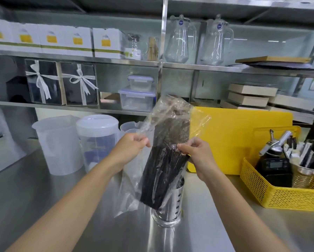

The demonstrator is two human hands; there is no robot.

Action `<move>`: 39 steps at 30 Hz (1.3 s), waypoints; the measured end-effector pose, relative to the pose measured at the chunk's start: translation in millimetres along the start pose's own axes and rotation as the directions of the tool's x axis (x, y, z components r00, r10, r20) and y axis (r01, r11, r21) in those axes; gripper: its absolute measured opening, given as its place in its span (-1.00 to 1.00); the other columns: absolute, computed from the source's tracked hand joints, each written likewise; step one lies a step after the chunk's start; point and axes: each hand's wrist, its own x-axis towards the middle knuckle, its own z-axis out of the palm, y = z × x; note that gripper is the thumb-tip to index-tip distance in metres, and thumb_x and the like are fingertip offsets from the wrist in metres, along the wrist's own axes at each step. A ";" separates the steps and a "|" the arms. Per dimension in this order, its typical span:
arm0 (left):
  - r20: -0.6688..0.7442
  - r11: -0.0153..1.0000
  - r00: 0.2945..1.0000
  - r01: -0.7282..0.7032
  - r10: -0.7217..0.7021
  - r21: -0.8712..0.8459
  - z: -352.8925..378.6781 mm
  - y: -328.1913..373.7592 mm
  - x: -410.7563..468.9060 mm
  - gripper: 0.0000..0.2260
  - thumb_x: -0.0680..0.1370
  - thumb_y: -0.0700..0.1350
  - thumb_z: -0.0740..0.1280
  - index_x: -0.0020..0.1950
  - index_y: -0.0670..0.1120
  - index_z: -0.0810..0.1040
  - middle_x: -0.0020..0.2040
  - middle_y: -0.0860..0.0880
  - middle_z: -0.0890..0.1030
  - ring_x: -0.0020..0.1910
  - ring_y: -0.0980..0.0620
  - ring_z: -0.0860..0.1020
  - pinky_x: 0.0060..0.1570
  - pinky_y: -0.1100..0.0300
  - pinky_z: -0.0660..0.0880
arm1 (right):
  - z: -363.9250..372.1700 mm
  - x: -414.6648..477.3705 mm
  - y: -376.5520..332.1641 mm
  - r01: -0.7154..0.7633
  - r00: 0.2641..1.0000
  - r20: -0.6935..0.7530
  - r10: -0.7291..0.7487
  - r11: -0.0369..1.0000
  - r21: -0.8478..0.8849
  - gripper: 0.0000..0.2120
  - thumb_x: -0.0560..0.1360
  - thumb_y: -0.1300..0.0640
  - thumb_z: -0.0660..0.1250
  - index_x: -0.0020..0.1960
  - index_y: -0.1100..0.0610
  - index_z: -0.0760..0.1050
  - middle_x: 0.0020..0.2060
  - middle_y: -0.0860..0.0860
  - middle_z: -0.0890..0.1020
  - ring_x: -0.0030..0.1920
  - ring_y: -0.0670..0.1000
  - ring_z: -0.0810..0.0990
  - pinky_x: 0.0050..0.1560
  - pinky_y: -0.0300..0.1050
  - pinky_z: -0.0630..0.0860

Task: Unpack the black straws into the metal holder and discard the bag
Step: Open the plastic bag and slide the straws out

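A clear plastic bag (170,115) full of black straws (161,175) hangs upright in front of me, over a perforated metal holder (172,206) that stands on the steel counter. My left hand (132,142) pinches the bag's left side about halfway up. On the right side, my right hand (196,151) pinches the plastic at the same height. The lower ends of the straws reach down to the holder's rim and hide its opening. The top of the bag is crumpled and loose.
A yellow cutting board (240,135) leans behind the holder. A yellow mesh basket (280,193) with a timer, a dispenser and utensils sits at the right. Plastic measuring jugs (59,142) and a lidded pitcher (98,139) stand at the left. Shelves with boxes and glass jugs run along the back.
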 end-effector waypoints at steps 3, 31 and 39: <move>0.050 0.999 0.998 0.047 -0.045 -0.025 4.9 3.8 -1.0 -0.83 0.57 -0.13 0.21 -0.10 -0.16 0.54 -0.15 -0.04 0.57 -0.12 0.00 0.57 -0.06 0.04 0.55 | 1.1 0.4 5.0 -0.008 0.996 -0.089 -0.001 0.994 -0.110 -0.79 0.41 0.22 0.41 -0.25 0.12 0.37 -0.26 0.08 0.51 -0.21 0.02 0.54 -0.28 -0.20 0.37; -0.432 0.916 0.844 -0.391 0.317 -0.090 -9.9 16.1 -8.5 -0.33 0.29 -0.11 0.53 0.31 -0.07 0.31 0.25 -0.02 0.41 0.23 0.07 0.40 0.20 0.35 0.34 | 6.4 -6.7 -20.0 0.270 0.948 0.293 -0.129 0.813 -0.516 -0.81 0.44 0.38 0.26 -0.20 0.11 0.51 -0.35 0.00 0.57 -0.31 -0.07 0.55 -0.37 -0.42 0.41; 0.136 0.099 0.466 -0.445 0.874 0.890 7.6 39.5 -4.8 0.01 0.20 -0.07 0.53 0.45 0.12 -0.05 0.47 -0.11 0.02 0.45 -0.12 -0.02 0.39 -0.06 -0.20 | -1.5 -1.0 -34.9 0.299 0.885 0.464 -0.026 0.796 -0.526 -0.82 0.41 0.37 0.32 -0.22 0.10 0.50 -0.34 0.01 0.58 -0.32 0.01 0.56 -0.27 -0.19 0.46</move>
